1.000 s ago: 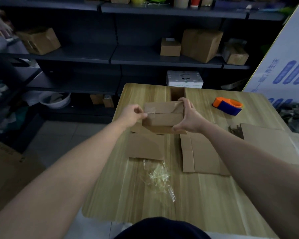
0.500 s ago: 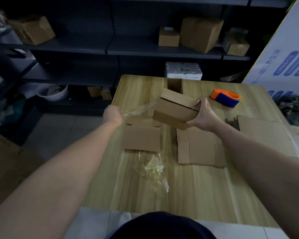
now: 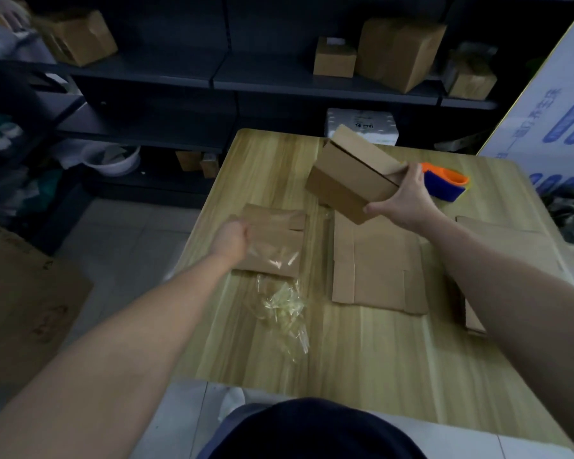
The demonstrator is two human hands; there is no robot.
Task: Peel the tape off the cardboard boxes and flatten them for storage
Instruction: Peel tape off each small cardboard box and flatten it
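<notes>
My right hand grips a small brown cardboard box by its right end, held tilted above the wooden table. My left hand is curled and pinches a strip of clear tape that hangs down over a flattened box. Below it lies a heap of crumpled clear tape. A second flattened box lies under the raised box, and a third flat piece lies at the right edge.
An orange and blue tape dispenser sits behind my right hand. Dark shelves with several cardboard boxes stand behind the table. A large white carton leans at right, and a big flat cardboard lies on the floor at left.
The tape strip came free of the box; my left hand drew it left and down toward the tape heap. My right hand swung the box up and right.
</notes>
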